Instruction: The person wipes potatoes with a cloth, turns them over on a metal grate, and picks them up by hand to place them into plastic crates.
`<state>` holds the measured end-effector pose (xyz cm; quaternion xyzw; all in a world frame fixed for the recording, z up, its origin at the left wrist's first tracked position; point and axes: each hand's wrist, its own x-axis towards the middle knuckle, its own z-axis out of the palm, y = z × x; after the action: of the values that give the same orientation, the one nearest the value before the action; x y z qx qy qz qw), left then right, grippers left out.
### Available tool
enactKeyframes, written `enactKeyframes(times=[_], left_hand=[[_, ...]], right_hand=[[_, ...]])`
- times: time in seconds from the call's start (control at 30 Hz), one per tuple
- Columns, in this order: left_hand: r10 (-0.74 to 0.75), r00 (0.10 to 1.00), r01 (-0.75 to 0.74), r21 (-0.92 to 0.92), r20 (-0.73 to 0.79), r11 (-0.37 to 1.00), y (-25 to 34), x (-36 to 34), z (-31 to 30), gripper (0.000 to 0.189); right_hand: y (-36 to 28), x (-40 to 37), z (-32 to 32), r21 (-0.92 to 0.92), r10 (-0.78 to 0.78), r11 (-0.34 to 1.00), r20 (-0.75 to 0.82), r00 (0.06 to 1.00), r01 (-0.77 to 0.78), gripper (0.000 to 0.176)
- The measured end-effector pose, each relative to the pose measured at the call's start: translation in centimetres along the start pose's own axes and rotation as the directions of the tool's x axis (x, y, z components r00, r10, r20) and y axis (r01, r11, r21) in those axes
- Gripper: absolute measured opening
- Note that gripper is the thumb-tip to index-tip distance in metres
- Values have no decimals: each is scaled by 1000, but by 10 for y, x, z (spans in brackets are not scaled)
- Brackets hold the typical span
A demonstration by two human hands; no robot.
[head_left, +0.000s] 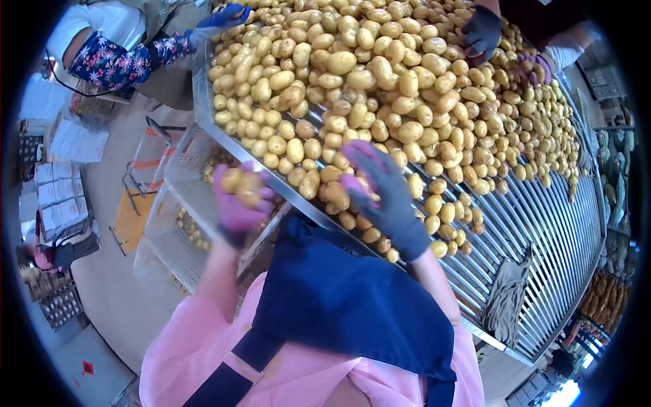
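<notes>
My left hand (243, 198), in a pink-purple glove, is closed around a few potatoes (245, 187) beside the metal edge of the sorting table, over the crates. In a grey and purple glove, my right hand (381, 193) curls over the near edge of the potato heap (400, 81). A bit of potato shows between its thumb and fingers, partly hidden by the glove. Loose potatoes (332, 193) lie just left of that hand. The heap rests on a slatted metal table (542, 230).
White plastic crates (173, 234) holding potatoes stand below the table at left. A grey cloth (507, 298) lies on the slats. Co-workers' gloved hands are at the heap: a blue glove (227, 17), a dark glove (483, 34) and a purple glove (534, 68). An orange-framed trolley (139, 203) stands left.
</notes>
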<state>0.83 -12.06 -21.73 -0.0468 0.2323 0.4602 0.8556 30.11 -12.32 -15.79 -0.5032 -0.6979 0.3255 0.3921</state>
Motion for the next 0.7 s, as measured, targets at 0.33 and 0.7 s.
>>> enactKeyframes(times=[0.33,0.7], left_hand=[[765,639,-8,996,76,-92,49,38,34,31],[305,778,-228,699,550,-678,-51,166,68,27]], right_hand=[[56,-86,-54,-168,400,868,-321,858,-467,31],[45,-113,-79,-493,475,697,-227,851,-520,29]])
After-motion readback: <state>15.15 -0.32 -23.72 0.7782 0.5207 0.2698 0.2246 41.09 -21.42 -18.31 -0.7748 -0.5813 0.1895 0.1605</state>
